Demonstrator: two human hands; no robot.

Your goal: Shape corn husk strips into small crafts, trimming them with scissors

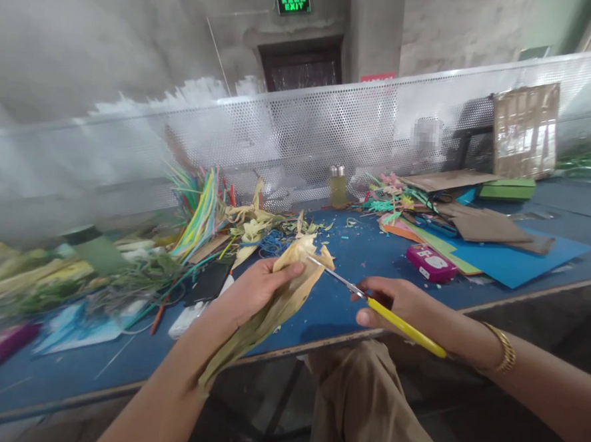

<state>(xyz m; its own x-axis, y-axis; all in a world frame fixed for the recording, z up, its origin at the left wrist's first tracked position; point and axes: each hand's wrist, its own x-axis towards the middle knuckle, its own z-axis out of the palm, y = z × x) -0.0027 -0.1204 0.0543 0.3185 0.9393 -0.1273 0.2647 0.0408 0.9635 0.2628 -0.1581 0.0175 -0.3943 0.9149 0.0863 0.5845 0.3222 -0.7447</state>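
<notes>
In my left hand (259, 285) is a long, pale yellow-green dried leaf that looks like a corn husk (280, 307), pinched under the thumb near its upper end. Its tail hangs down past my wrist over the table edge. A whitish, crumpled part (304, 247) shows at the top of the bundle. My right hand (391, 300) grips scissors (403, 326) with yellow handles, seen nearly edge-on. Their thin metal tips reach left to the husk, touching or just beside its whitish part. Fingers hide part of the handles.
Across the blue table (335, 310) lie more husks (257, 232), colourful stems (201, 208), a black phone (209, 284) and a purple box (430, 262). Cardboard pieces (490, 225) and blue paper (528, 262) sit right. Behind stands a perforated metal screen (301, 128); a bottle (337, 187) stands before it.
</notes>
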